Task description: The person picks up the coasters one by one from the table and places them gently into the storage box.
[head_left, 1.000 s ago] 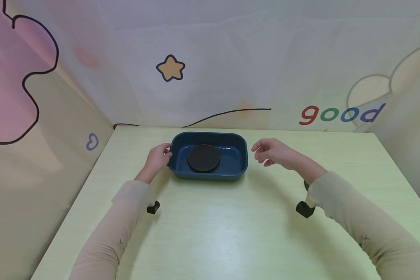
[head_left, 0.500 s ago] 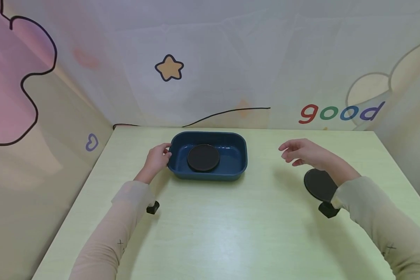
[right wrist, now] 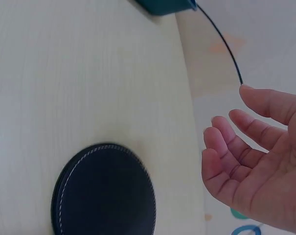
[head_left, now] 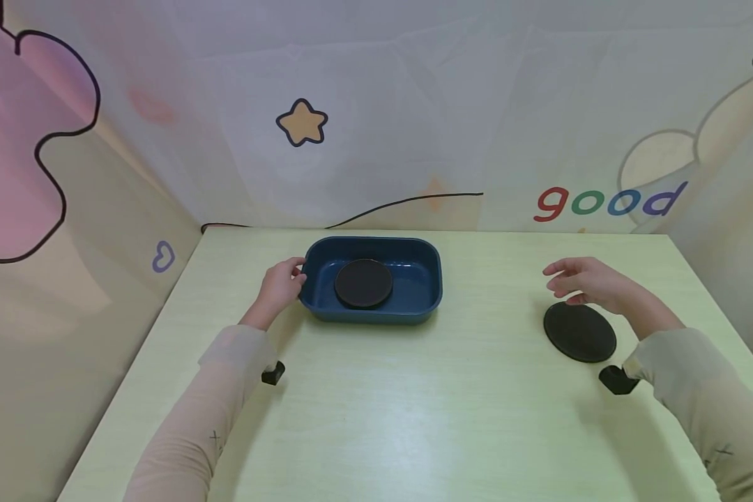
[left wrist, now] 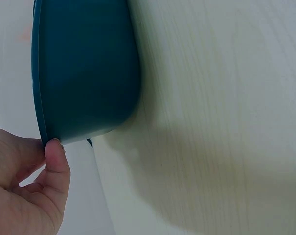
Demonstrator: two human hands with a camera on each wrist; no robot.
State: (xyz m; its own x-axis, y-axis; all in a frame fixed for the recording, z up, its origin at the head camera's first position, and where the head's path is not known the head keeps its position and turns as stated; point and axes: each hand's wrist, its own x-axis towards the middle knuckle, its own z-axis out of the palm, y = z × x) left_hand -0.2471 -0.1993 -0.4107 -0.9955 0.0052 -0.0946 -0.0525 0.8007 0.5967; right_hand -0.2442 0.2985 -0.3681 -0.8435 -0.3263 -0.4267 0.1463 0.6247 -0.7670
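My left hand (head_left: 279,288) pinches the left rim of a dark blue rectangular tray (head_left: 383,317); in the left wrist view its thumb and a finger (left wrist: 55,156) meet at the tray's corner rim. Inside the tray, left of its middle, lies a round black coaster (head_left: 364,284). A second round black coaster (head_left: 580,332) lies on the table to the right; the right wrist view shows white stitching along its edge. Just beyond this coaster, my right hand (head_left: 592,282) hovers with relaxed, slightly bent fingers and nothing in its grasp.
The pale wooden table (head_left: 376,404) meets a printed cloth wall (head_left: 383,139) close behind the tray. Cloth sides also bound the table at left and right. A small black device (head_left: 618,380) sits under the right cuff, and a similar one (head_left: 272,373) under the left cuff.
My right hand has moved rightward from beside the tray to near the loose coaster, which its arm had mostly covered. My left hand, the tray and the coaster inside have stayed put.
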